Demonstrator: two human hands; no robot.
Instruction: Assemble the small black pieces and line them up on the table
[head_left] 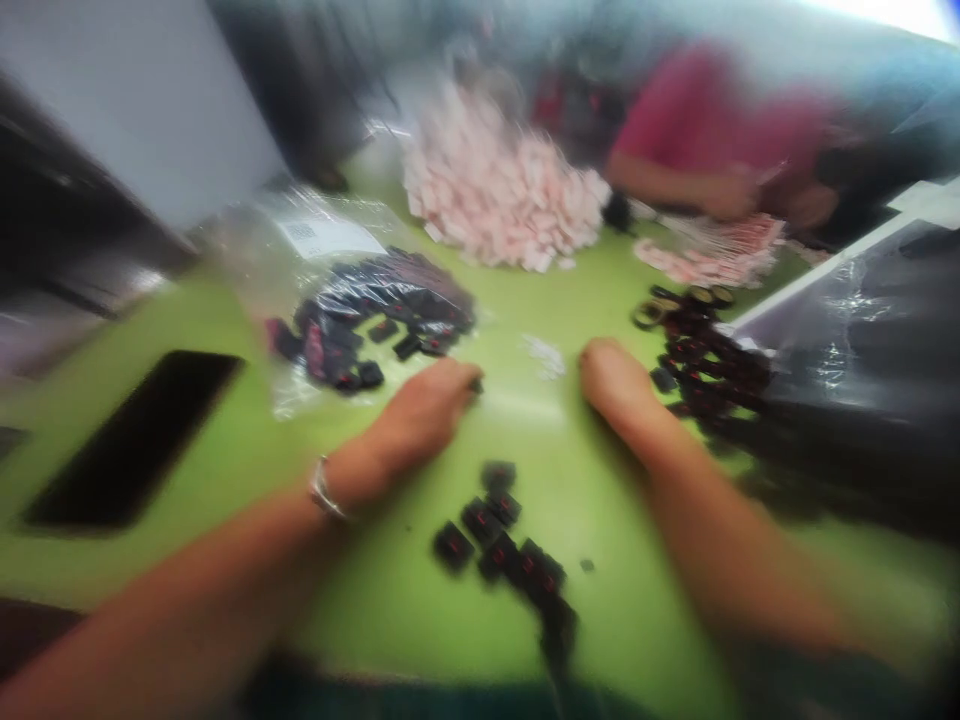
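Observation:
My left hand (431,400), with a silver bracelet at the wrist, is closed in a pinch. At its fingertips shows the end of a small dark piece (477,383), too blurred to name. Just beyond it lies a clear plastic bag (289,395) with black square parts (382,328) in and around its mouth. My right hand (616,385) is closed, its fingers curled out of sight, so anything in it is hidden. Between the hands is a little pile of white slivers (546,355). Closer to me, several black square parts with red marks (499,555) lie in a loose cluster.
A heap of pale pink pieces (510,200) stands at the back of the green table (360,620). Black ring-shaped parts (705,350) and dark plastic sheeting (862,350) are right, a black flat slab (135,440) left. A co-worker in a pink top (690,120) sits opposite.

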